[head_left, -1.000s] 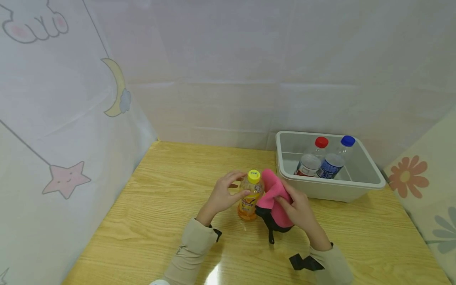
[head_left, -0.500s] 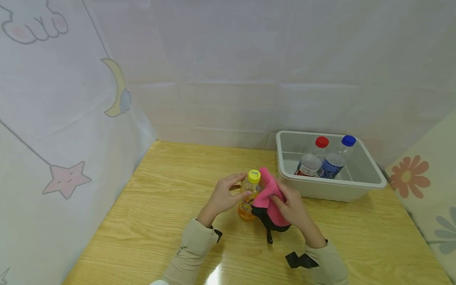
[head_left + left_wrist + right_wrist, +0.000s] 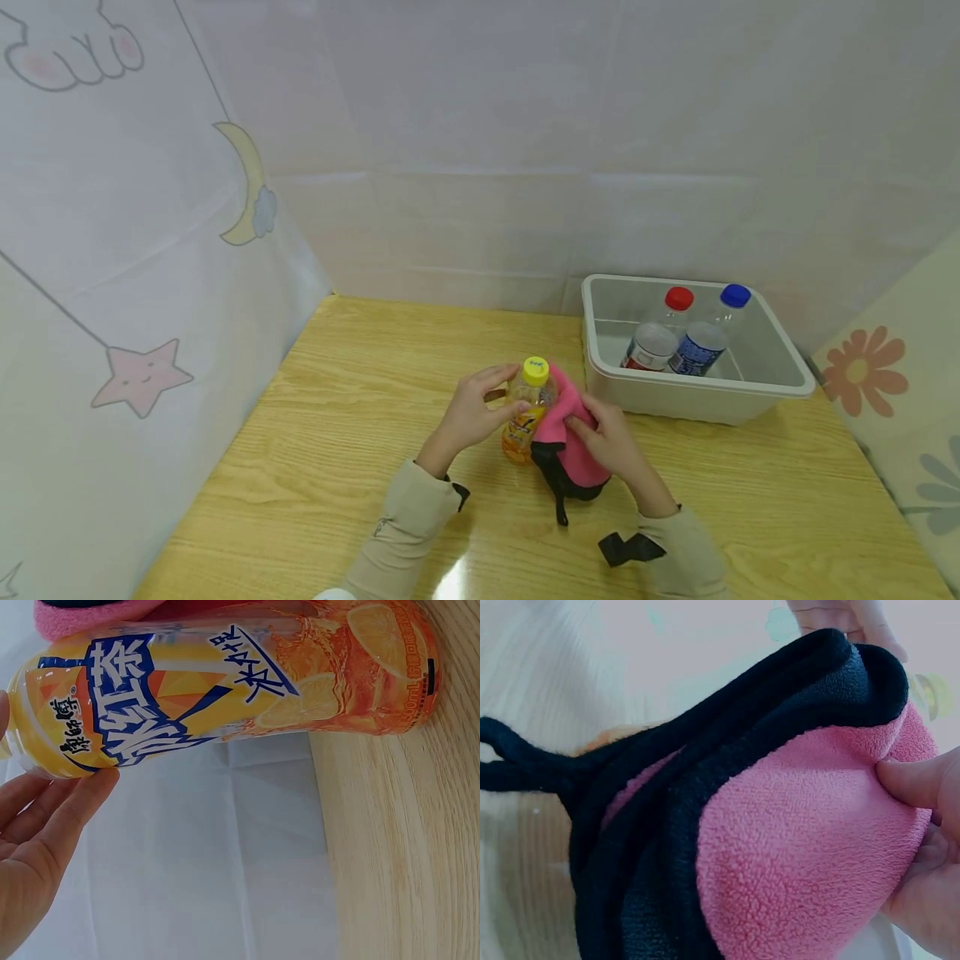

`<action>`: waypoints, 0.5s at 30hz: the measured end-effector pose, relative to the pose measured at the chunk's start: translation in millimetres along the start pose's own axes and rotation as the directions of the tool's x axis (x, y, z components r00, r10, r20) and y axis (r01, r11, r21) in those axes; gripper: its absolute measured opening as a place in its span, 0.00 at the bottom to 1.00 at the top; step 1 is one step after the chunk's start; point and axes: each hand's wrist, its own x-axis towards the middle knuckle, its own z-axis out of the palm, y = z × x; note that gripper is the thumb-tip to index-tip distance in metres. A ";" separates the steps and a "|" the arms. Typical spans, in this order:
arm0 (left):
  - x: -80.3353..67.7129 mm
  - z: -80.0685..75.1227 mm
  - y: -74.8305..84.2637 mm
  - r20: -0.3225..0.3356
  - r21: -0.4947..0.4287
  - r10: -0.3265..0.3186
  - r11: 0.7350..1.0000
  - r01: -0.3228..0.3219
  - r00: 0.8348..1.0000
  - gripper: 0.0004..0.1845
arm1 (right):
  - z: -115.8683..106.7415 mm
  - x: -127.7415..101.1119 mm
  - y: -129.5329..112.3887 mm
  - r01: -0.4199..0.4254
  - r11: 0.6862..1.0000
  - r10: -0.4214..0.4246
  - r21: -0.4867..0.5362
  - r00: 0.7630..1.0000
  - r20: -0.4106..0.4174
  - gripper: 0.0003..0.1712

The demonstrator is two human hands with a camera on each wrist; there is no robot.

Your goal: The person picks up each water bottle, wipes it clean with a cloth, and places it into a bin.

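A bottle of iced tea [image 3: 519,433] with a yellow cap stands upright on the table, its orange-and-yellow label filling much of the left wrist view. My left hand [image 3: 474,410] holds it near the shoulder, thumb in front and fingers behind. In my right hand [image 3: 613,440] a pink cloth [image 3: 581,458] with black edging and a hanging loop is pinched between thumb and fingers. The folded cloth [image 3: 802,817] lies up against the bottle's right side and covers part of it in the head view.
A white plastic bin [image 3: 697,400] stands at the back right. Inside lean a red-capped bottle [image 3: 651,343] and a blue-capped bottle [image 3: 699,346]. The wooden table [image 3: 337,433] meets a printed curtain [image 3: 465,233] behind and at both sides.
My right hand has shifted slightly left with the cloth, whose loop end has swung left and a little lower. My left hand and the bottle have stayed in place.
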 end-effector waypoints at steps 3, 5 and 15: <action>-0.4 -1.0 3.7 -0.002 -0.003 -0.006 1.000 0.006 1.000 0.25 | 3.1 -0.5 4.4 -0.027 1.000 0.027 0.001 0.999 0.018 0.18; -0.6 -1.2 4.5 -0.003 -0.007 -0.011 1.000 0.011 1.000 0.25 | 4.8 -0.9 6.9 -0.035 0.999 0.035 0.004 0.999 0.031 0.18; -0.8 -0.4 2.4 -0.004 -0.017 -0.013 1.000 0.013 1.000 0.25 | 17.5 -4.7 22.8 -0.073 0.997 0.074 -0.006 0.993 0.096 0.26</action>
